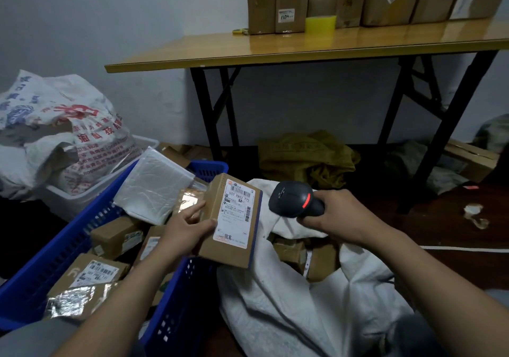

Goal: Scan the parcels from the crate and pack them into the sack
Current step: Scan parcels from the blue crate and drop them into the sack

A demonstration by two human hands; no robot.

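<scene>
Two hands met over the seam between crate [176, 310] and sack [289, 315]. The left hand [190, 227] gripped the parcel [234, 219] by its left edge, label up, thumb on the face. At its 3 o'clock, the right hand's [338, 216] fingers [314, 219] curled round the scanner [296, 199]. Being cardboard, seemingly light and stiff, the parcel should tolerate an edge grip. The sack's mouth lay open at 5 o'clock, with the crate rim close at 7 o'clock.

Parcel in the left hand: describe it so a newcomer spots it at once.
Find the blue crate at lower left, beside the white sack. Over the crate's right rim the left hand holds a brown cardboard parcel. Unlike those lying in the crate, it is aloft, white label up, next to the black scanner.
</scene>
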